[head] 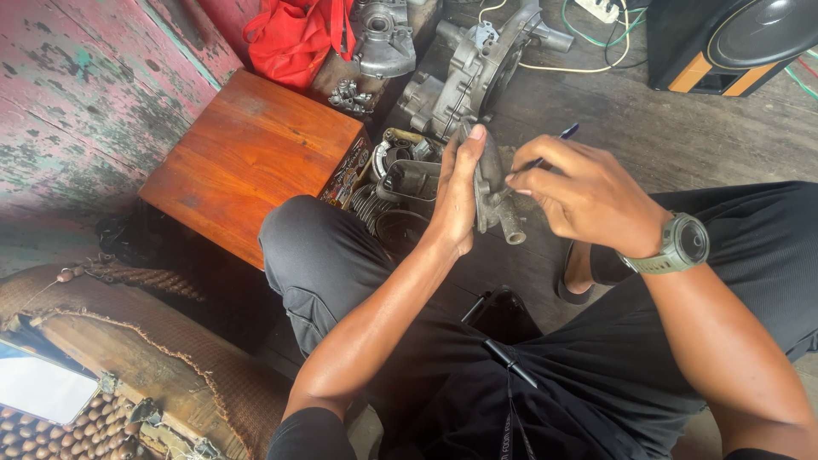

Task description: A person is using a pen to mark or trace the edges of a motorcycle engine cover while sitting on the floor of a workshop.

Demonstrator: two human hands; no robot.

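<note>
The small grey metal casting [492,192] with its stub pipe sits upright in your left hand [456,200], palm and fingers wrapped around its back, raised above your knees and the plank floor [682,128]. Your right hand [588,200] pinches a thin blue-tipped tool [545,153] closed against the casting's face. With only one hand bracing it, the tool could skid off the metal toward your left fingers, or the part could drop among the engine pieces [400,183] beside the wooden box [247,158], near its right corner.
</note>
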